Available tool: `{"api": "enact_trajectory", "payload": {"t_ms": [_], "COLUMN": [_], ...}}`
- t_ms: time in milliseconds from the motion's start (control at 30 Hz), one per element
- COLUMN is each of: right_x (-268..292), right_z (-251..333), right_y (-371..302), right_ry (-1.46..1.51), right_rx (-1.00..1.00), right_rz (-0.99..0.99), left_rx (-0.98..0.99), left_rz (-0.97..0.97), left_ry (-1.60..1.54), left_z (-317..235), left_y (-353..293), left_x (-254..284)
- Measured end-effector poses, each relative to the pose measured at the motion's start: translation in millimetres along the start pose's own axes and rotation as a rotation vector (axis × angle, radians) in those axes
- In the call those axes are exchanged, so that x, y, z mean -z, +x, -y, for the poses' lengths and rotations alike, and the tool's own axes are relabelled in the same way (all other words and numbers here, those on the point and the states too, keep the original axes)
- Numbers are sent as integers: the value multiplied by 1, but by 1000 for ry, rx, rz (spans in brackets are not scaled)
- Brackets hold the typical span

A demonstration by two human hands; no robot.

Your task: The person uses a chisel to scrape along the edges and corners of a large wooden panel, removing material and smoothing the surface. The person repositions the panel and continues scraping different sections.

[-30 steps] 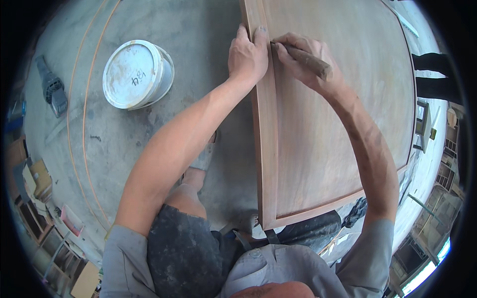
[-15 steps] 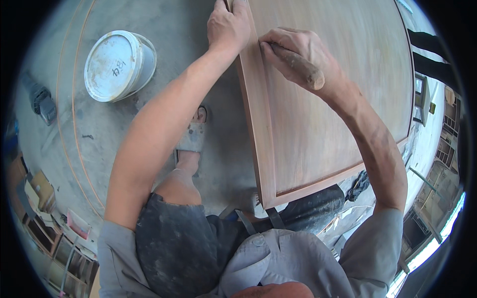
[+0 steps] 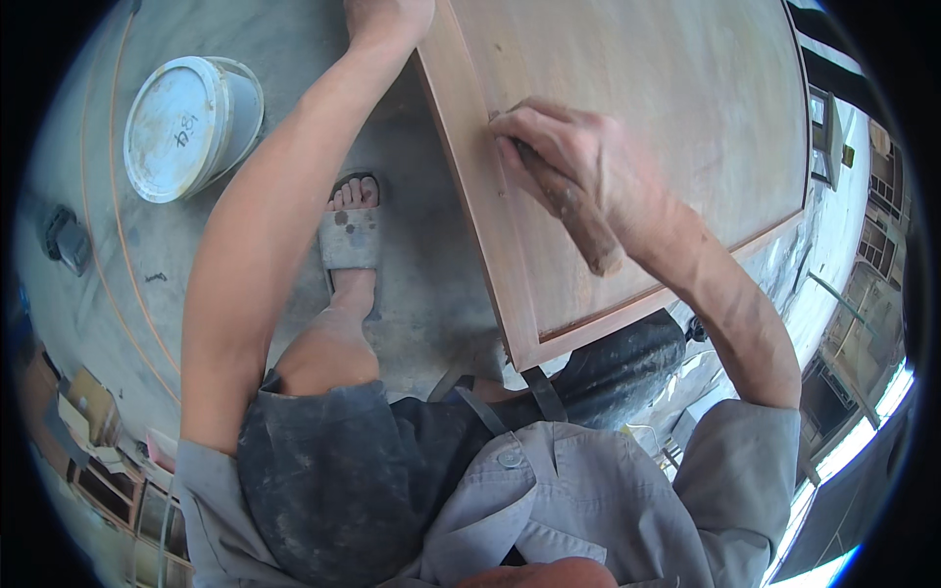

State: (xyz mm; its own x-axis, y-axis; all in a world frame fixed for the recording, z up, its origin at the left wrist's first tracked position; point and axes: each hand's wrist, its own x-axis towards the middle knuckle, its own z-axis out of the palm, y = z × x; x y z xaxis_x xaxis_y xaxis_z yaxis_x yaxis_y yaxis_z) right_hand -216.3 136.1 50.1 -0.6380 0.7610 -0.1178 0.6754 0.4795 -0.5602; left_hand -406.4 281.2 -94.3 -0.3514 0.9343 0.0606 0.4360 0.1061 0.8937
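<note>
A large reddish-brown wooden panel, like a cabinet door, extends from the top edge toward my lap, with a raised frame strip along its left side. My right hand is closed round a worn wooden handle whose rounded end points toward me. The tool's working end is hidden under my fingers, close to the inner edge of the strip. At the top edge of the picture my left hand is beside the panel's left edge. Its fingers are cut off from view.
On the floor to the left stands a lidded white bucket, with a dark power-tool-like object further left. My sandalled foot is beside the panel. Shelving and wooden pieces line the right rim, below another person's dark-clothed legs.
My right hand has come nearer to me along the frame strip, and the handle has tipped more downward in the picture. My left hand has slid partly out of view. The whole view has shifted slightly.
</note>
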Motion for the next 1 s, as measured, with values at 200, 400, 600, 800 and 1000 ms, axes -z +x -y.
{"api": "enact_trajectory", "payload": {"t_ms": [200,400,600,800,1000], "right_x": [-14,-16,-3,-2,-11], "right_z": [18,26,-20,-39,-45], "right_y": [-35,-57,15,60,66], "right_ry": [50,70,106,108,48], "right_rx": [-47,-101,-100,-26,94], "right_rz": [13,15,-325,-376,-447], "left_rx": [2,30,31,41,45], "left_rz": [8,58,19,64,14], "left_ry": [-44,-162,1,-68,11], "left_z": [3,-4,-3,-19,-11], "left_y": [0,-3,-4,-12,-7], "left_x": [1,3,4,12,10]}}
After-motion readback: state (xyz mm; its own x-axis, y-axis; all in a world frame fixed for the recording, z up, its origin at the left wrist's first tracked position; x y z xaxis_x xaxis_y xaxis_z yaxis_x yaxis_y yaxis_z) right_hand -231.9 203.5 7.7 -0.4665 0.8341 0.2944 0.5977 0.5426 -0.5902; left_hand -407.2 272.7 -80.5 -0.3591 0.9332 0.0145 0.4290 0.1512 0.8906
